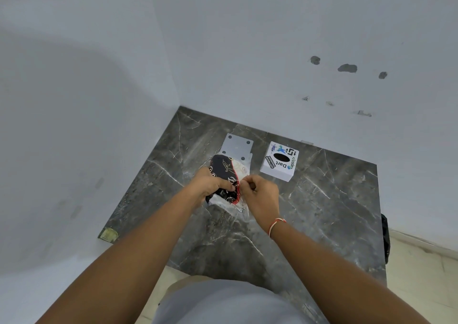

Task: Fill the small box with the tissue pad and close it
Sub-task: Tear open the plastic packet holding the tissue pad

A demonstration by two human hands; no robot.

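Note:
A tissue pack in black, red and cream patterned plastic wrap is held above the dark marble table. My left hand grips its left side. My right hand pinches the wrap at the pack's right edge, next to the red stripe. Clear plastic hangs loose under the pack. The small white box, printed with stickers and with a black oval slot on top, stands to the right of the pack, apart from both hands. A flat white panel with dark round dots lies just behind the pack.
The table sits in a corner between two white walls, left and back. Its right edge drops to a pale tiled floor. A small yellowish sticker marks the table's front left corner. A dark object hangs at the right edge.

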